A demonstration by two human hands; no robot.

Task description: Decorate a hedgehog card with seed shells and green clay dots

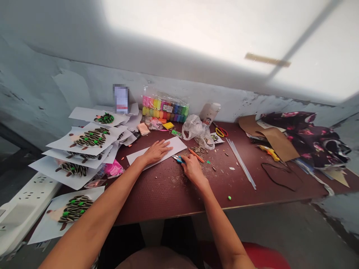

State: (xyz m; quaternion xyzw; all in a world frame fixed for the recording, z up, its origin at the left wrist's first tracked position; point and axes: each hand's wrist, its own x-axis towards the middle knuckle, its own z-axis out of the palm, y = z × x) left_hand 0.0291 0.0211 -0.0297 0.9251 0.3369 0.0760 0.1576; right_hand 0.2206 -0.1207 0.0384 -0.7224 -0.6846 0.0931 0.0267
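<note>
A sheet of white paper (176,145), which looks folded, lies at a slant on the dark red table. My left hand (157,152) rests flat on it, fingers stretched out. Just right of the paper's near edge, my right hand (193,168) has its fingers closed on a small blue-handled tool (179,159) with a pale tip; its exact kind is partly hidden. An orange-handled item (196,155) lies beyond that hand. Behind it are a heap of striped sunflower seeds (199,150) and a crumpled clear plastic bag (193,127).
Stacked paper hedgehog pictures (92,139) stand at left above a power strip (25,205). Coloured clay packs (165,108), a phone (121,99) and a white bottle (211,112) line the wall. Rightward are scissors (221,131), glue sticks (241,164), a glue gun (270,153) and flowered cloth (311,138).
</note>
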